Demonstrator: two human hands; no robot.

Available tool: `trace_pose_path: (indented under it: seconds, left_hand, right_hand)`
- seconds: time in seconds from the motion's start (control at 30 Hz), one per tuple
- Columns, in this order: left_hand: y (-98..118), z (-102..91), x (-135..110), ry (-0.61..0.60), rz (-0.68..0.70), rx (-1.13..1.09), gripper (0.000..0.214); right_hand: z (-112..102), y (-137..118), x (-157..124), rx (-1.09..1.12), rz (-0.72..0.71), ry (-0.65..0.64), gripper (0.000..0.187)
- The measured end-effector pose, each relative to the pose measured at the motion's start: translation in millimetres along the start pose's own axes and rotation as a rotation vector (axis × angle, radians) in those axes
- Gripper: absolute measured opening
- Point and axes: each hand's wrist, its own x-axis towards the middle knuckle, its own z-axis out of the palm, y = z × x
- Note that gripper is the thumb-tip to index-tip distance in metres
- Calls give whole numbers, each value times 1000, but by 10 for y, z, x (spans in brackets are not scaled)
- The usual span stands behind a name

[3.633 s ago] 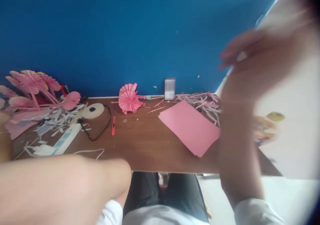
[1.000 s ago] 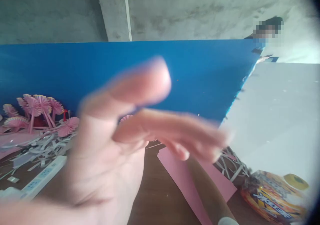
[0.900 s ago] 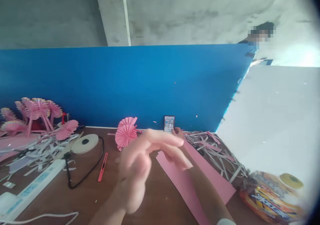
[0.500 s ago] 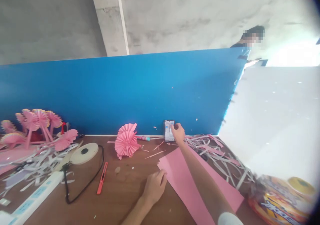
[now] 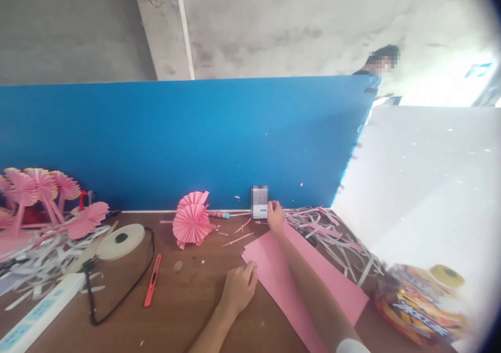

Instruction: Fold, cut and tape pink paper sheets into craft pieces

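Observation:
My right hand (image 5: 275,214) reaches across a pink paper sheet (image 5: 270,274) to a small phone (image 5: 259,201) that leans upright against the blue partition (image 5: 195,139). Its fingers are curled on the phone's lower right edge. My left hand (image 5: 238,287) rests on the brown desk (image 5: 188,311) as a loose fist, knuckles up. It touches the near left corner of the pink sheet, and nothing shows inside it. A folded pink paper fan (image 5: 191,225) lies left of the phone.
A red utility knife (image 5: 152,287), a tape roll (image 5: 119,235), a black cable and a white power strip (image 5: 35,316) lie at the left. Pink fans on sticks (image 5: 39,191) stand far left. Paper strips (image 5: 332,233) and a snack bag (image 5: 422,303) are at the right. Another person (image 5: 381,60) is behind the partition.
My hands were blurred close to the camera. The left has come down to the desk by the pink sheet. The right has gone out to the phone and slipped to its lower edge.

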Motion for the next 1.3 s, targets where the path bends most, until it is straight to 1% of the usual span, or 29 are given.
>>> trace_pose_path:
  seconds: [0.07, 0.1, 0.2, 0.27, 0.33, 0.4, 0.47, 0.57, 0.63, 0.7, 0.77, 0.83, 0.9, 0.97, 1.07, 1.1, 1.17, 1.23, 1.3]
  left_hand:
    - [-8, -4, 5, 12, 12, -28, 28]
    - [-14, -5, 6, 22, 15, -42, 28]
    - [-29, -7, 8, 64, 5, -85, 31]
    - [-38, -12, 6, 84, -6, -103, 32]
    - [-42, -22, 7, 88, -8, -116, 32]
    - [-42, -37, 11, 97, 0, -138, 31]
    - [-38, -51, 23, 127, 2, -144, 31]
    - [-25, -64, 47, 151, 22, -104, 33]
    - [-18, -59, 59, 117, 55, -76, 35]
    - [-17, -42, 62, 49, 82, -43, 40]
    - [-22, -17, 55, -13, 91, 1, 42]
    - [-33, 9, 46, -42, 95, 38, 41]
    - [-48, 34, 44, -37, 98, 59, 40]
    - [-67, 55, 49, -10, 83, 72, 39]
    - [-102, 80, 58, 45, 41, 83, 39]
    - [-116, 83, 58, 58, 30, 85, 40]
    - [-150, 79, 53, 61, 19, 85, 43]
    - [-194, 57, 42, 39, 19, 79, 44]
    - [-247, 21, 28, 10, 25, 69, 42]
  right_hand:
    - [6, 81, -112, -17, -21, 9, 45]
    - [7, 109, -156, -38, -56, 26, 45]
    - [15, 155, -253, -193, -238, 66, 42]
    - [33, 166, -295, -324, -316, 20, 40]
    - [61, 171, -324, -429, -310, -61, 38]
    - [90, 174, -337, -505, -288, -111, 36]
    - [107, 178, -336, -541, -276, -133, 34]
    - [100, 184, -320, -538, -273, -140, 33]
    - [81, 184, -314, -535, -271, -135, 36]
    - [60, 171, -314, -521, -274, -119, 40]
    - [36, 145, -315, -477, -274, -92, 43]
    - [-8, 111, -313, -407, -278, -74, 45]
    - [-90, 82, -307, -337, -294, -65, 46]
    - [-224, 68, -302, -291, -311, -39, 46]
    - [-516, 90, -321, -234, -290, 34, 47]
    - [-627, 108, -338, -219, -282, 36, 47]
    - [-850, 158, -392, -220, -269, -15, 45]
    - [-1057, 219, -466, -267, -242, -89, 42]
    - [-1242, 285, -552, -335, -201, -132, 38]
